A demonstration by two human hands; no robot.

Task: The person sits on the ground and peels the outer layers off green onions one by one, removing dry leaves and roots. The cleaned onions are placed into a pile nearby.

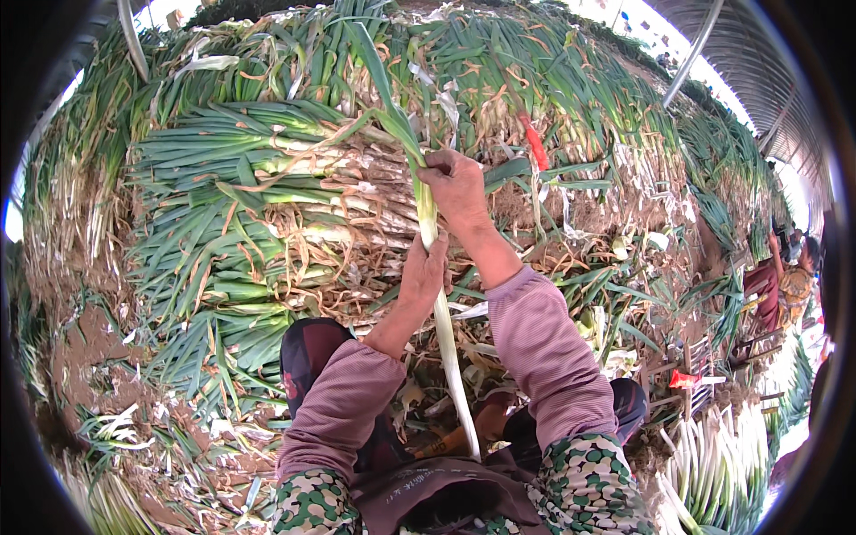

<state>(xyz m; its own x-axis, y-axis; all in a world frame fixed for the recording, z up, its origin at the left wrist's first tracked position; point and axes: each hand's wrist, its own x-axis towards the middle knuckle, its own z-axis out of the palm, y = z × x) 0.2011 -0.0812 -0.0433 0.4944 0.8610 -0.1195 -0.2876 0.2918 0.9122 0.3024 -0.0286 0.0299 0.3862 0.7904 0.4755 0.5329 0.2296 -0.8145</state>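
A long green onion (447,348) runs up from my lap, its white shank low and its green leaves at the top. My left hand (424,271) grips the upper part of the shank. Just above it, my right hand (458,187) pinches the pale green part where the leaves begin, thumb and finger together. The leaves bend over beyond my right hand. Behind my hands lies a heap of untrimmed green onions (321,194), with soil and dry brown leaves on their white ends.
More green onions (568,87) stand in rows at the back. Peeled green onions (722,461) lie at lower right, near a slatted rack (699,374) and a red-handled tool (683,380). Another person (796,287) sits at far right. Leaf scraps (221,428) litter the soil. A red strip (533,142) lies ahead.
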